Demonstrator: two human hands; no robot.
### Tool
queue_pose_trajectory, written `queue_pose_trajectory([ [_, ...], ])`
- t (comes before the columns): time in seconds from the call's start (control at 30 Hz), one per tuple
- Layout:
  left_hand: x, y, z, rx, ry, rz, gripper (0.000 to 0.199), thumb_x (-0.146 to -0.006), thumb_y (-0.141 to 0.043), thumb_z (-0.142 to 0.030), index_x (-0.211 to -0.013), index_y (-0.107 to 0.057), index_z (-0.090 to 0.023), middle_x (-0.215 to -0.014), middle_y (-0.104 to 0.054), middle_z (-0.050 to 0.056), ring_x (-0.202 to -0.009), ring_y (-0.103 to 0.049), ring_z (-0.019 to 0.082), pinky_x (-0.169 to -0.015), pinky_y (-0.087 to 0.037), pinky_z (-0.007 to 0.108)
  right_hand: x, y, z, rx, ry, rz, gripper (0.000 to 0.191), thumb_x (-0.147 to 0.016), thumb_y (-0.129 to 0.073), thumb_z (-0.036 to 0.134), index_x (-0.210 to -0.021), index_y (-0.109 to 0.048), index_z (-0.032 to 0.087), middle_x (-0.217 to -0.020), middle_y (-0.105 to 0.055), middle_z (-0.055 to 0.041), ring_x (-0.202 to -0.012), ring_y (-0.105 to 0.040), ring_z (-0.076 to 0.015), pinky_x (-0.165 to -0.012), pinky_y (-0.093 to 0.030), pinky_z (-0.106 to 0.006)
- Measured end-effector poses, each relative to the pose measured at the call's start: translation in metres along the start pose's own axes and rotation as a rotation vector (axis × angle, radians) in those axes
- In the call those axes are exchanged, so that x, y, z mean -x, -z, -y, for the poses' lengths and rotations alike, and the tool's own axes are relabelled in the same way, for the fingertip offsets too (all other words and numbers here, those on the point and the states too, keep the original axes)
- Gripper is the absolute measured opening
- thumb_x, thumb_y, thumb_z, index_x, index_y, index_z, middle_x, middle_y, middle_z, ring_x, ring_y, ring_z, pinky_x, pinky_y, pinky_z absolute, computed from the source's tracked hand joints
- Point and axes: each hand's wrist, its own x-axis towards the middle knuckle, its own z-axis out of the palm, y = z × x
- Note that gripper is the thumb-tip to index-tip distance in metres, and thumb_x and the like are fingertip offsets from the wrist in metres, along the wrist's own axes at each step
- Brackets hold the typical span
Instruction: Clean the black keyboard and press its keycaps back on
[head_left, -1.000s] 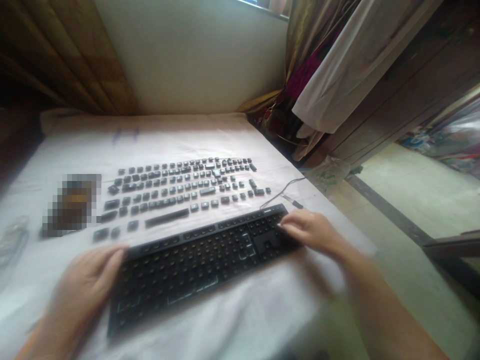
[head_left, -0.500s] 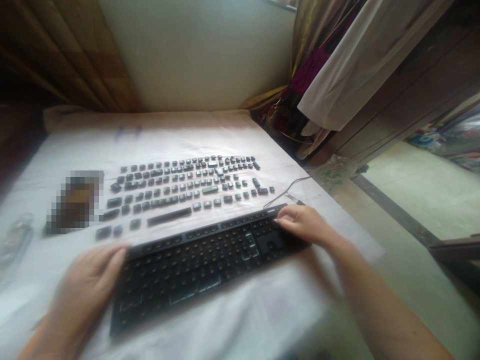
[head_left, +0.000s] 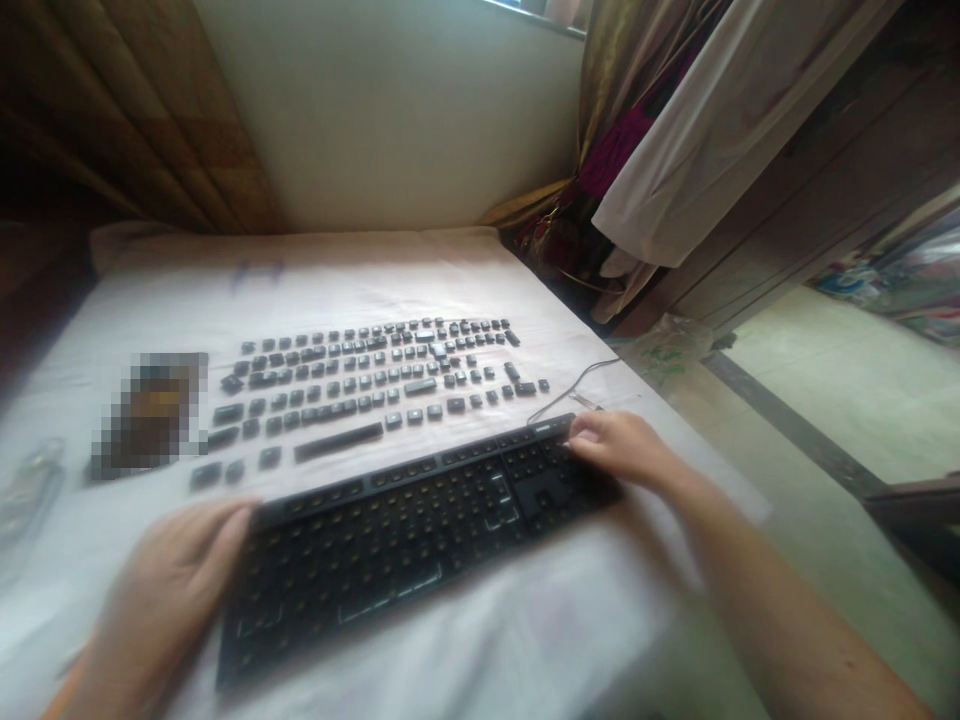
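A black keyboard base (head_left: 420, 530) without keycaps lies near the front of the cloth, slanting up to the right. My left hand (head_left: 176, 575) grips its left end, thumb along the top edge. At the right end, my right hand (head_left: 619, 445) holds the upper corner between thumb and fingers; some fingers are hidden. Beyond the base, several rows of loose black keycaps (head_left: 364, 382) are spread out, with a long spacebar key (head_left: 339, 441) in the nearest row. A thin cable (head_left: 574, 385) runs from behind the base to the right.
The white cloth (head_left: 360, 280) covers the work surface. A pixelated dark object (head_left: 154, 410) lies left of the keycaps, and a blurred clear item (head_left: 34, 490) is at the far left. A plastic bag (head_left: 664, 345) sits past the right edge; curtains (head_left: 180, 120) hang behind.
My right hand has shifted slightly right along the keyboard's top corner. The view has tilted a little, so the table scene appears slightly lower. Both hands keep hold of the base.
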Motion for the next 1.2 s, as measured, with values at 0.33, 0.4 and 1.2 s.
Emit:
queue_pose_trajectory([
  [0.33,0.000,0.000,0.001,0.015,0.016,0.024,0.053,-0.087,-0.037,-0.067,-0.087,-0.073,-0.027,-0.088,-0.078,0.004,-0.086,-0.071,0.025,-0.083,-0.056,0.038,0.005,0.006,-0.024,0.009,-0.081,-0.034,0.019,-0.079,-0.057,0.033,-0.078,-0.075,0.026,-0.077,-0.076,-0.0030,-0.075,-0.069,-0.0225,-0.061,-0.044,-0.028],
  [0.4,0.001,0.000,0.002,0.015,0.020,0.019,0.055,-0.087,-0.037,-0.068,-0.087,-0.073,-0.027,-0.089,-0.078,0.004,-0.086,-0.070,0.026,-0.083,-0.056,0.038,0.008,0.010,-0.026,0.020,-0.118,-0.053,0.022,-0.079,-0.055,0.033,-0.080,-0.075,0.025,-0.078,-0.076,-0.0041,-0.075,-0.069,-0.0234,-0.061,-0.044,-0.029],
  [1.2,0.000,-0.001,0.006,-0.035,-0.100,-0.020,0.052,-0.094,-0.035,-0.060,-0.087,-0.073,-0.024,-0.084,-0.077,0.004,-0.080,-0.070,0.024,-0.076,-0.054,0.037,0.022,-0.002,-0.018,0.020,-0.055,-0.031,0.015,-0.079,-0.060,0.029,-0.079,-0.075,0.026,-0.077,-0.075,-0.0011,-0.072,-0.067,-0.0190,-0.060,-0.040,-0.025],
])
